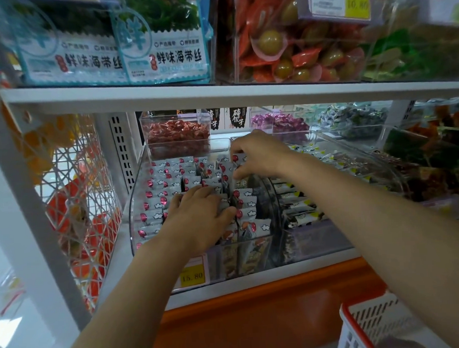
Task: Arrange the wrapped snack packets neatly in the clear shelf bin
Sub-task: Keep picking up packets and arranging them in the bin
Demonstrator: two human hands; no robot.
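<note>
A clear shelf bin [131, 217] on the lower shelf holds several rows of small silver snack packets [156, 200] with red dots and white clouds, standing on edge. My left hand [198, 217] lies palm down on the middle rows, fingers spread and pressing the packets. My right hand [259, 154] reaches to the back right of the bin, where its fingers pinch a packet [239, 159] at the top of the right row. Packets at the front right [254, 228] lean unevenly.
A second clear bin [353, 152] of black-and-yellow packets stands right of it. Smaller bins of red [178, 131] and purple [279, 124] sweets stand behind. The upper shelf board [219, 94] hangs just above. A white and red basket [371, 325] sits at lower right.
</note>
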